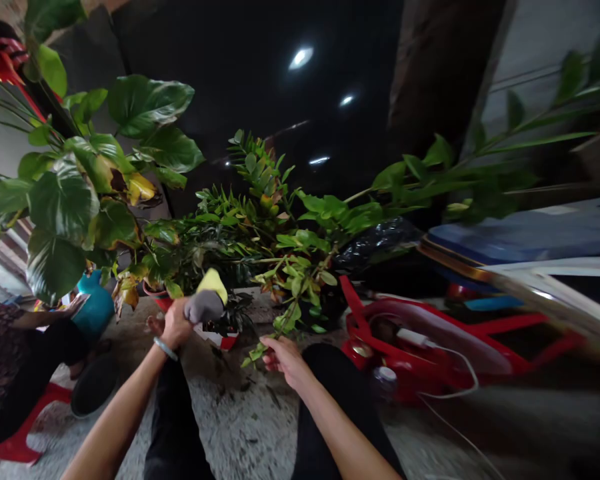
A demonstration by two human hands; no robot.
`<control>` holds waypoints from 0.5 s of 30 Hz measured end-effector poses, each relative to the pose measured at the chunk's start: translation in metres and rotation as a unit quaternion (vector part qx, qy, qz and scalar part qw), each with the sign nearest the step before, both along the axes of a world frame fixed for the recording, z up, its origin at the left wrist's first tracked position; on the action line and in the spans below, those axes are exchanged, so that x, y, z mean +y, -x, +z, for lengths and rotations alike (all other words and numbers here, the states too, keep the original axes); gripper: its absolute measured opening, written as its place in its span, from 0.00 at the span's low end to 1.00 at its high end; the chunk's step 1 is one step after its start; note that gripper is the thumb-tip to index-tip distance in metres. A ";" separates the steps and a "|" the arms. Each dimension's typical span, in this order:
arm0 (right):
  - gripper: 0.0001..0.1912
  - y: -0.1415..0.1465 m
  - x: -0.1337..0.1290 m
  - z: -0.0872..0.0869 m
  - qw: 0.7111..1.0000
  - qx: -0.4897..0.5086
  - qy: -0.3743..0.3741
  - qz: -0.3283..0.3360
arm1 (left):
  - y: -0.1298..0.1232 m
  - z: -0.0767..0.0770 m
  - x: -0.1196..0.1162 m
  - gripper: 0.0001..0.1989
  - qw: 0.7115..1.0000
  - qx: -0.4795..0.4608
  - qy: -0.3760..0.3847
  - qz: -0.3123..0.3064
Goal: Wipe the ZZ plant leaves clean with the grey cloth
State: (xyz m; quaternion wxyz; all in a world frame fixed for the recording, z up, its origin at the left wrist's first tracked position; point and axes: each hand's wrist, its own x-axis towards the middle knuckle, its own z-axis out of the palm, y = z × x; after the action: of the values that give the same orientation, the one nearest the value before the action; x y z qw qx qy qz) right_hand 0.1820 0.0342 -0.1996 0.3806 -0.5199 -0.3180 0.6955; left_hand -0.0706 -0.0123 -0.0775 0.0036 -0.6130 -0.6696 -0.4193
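1. Two potted plants crowding the speckled floor [240, 433]: big-leaved plant [75, 193] looming at left, bushy plant [260, 227] spreading ahead.
2. Lying at right, a red basket [410, 340].
3. Gripping a grey-and-yellow cloth [206, 300] tightly in the left hand [176, 325], raised beside the bushy plant.
4. Pinching a drooping leafy stem [285, 320] in the right hand [284, 359]; most leaves seemingly waiting, wiping apparently barely begun.

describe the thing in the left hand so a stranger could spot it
Start at the big-leaved plant on the left, then drop to the raised left hand below it. It grips a grey and yellow cloth, the only soft, non-leafy thing among the greenery.
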 end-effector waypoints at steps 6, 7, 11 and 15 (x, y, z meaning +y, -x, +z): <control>0.09 -0.005 0.001 0.002 1.000 -0.003 -0.006 0.001 | -0.001 0.014 -0.008 0.16 0.997 -0.040 0.006 -0.066; 0.08 -0.006 0.001 0.002 1.000 -0.005 -0.006 0.005 | 0.001 0.026 -0.003 0.16 0.997 -0.045 -0.029 -0.056; 0.06 -0.003 0.000 0.004 1.000 -0.015 -0.006 0.026 | 0.004 0.047 0.015 0.16 0.993 -0.059 -0.100 0.016; 0.08 -0.002 -0.004 0.000 0.997 -0.064 -0.015 0.041 | -0.001 0.002 0.014 0.13 0.987 -0.155 -0.016 0.046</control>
State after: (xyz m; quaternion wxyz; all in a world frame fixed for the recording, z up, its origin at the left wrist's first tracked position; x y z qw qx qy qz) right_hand 0.1841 0.0299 -0.1996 0.3382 -0.5439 -0.3729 0.6714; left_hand -0.0696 0.0022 -0.0756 -0.0711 -0.5090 -0.6829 -0.5192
